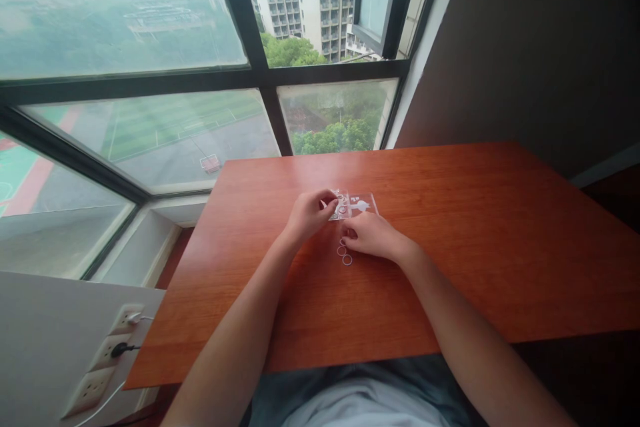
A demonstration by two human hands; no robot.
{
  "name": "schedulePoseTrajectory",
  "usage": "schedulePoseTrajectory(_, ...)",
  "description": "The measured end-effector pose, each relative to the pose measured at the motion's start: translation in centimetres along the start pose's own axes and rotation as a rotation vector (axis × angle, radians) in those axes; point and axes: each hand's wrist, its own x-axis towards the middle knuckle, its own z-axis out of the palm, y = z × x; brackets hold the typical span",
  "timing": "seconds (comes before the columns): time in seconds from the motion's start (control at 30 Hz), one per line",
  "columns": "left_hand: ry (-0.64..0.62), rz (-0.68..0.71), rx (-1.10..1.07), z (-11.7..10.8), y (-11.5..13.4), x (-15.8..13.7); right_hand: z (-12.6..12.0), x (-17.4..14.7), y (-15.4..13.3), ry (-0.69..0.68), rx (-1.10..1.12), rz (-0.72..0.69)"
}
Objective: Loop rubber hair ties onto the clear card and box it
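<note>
A small clear plastic case [371, 200] lies on the table, with pale ring-like pieces and a white shape showing in its compartments. My left hand [306, 215] is at the case's left side, fingers curled and thumb against its edge. Just in front of the case, my right hand [374, 235] is closed, palm down, its fingertips pinched at a thin pale ring [343, 242]. Two more thin rings, a middle one [341, 251] and a nearer one [347, 260], lie flat on the wood close by. The fingers partly hide the case and the topmost ring.
The reddish-brown wooden table [480, 247] reaches to a dark-framed window [200, 77] at the back and left. A dark wall [525, 47] rises at the right. Power sockets [103, 354] with plugged cords are on the low wall at the left.
</note>
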Motion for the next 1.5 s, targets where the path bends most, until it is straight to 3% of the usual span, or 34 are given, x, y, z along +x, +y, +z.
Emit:
schedulePoseTrajectory(0.13,0.000,0.007,-0.002,-0.1,0.1,0.0,-0.3,0.3,0.5,0.124,0.012,0.047)
schedulePoseTrajectory(0.3,-0.014,0.012,-0.028,0.0,0.0,0.1,-0.7,0.5,0.9,0.424,0.086,0.118)
schedulePoseTrajectory(0.4,-0.029,0.019,-0.045,0.0,0.1,0.1,-0.7,0.5,0.9,0.528,0.112,0.108)
schedulePoseTrajectory(1.07,-0.147,-0.037,-0.305,0.0,1.4,-0.1,-0.4,0.5,0.7,0.519,0.023,0.141)
schedulePoseTrajectory(1.23,-0.136,-0.033,-0.257,0.0,1.6,-0.1,-0.3,0.6,0.8,0.508,0.006,0.133)
schedulePoseTrajectory(1.5,-0.007,0.002,-0.078,0.5,0.2,0.1,-0.6,0.5,1.1,0.516,-0.007,0.167)
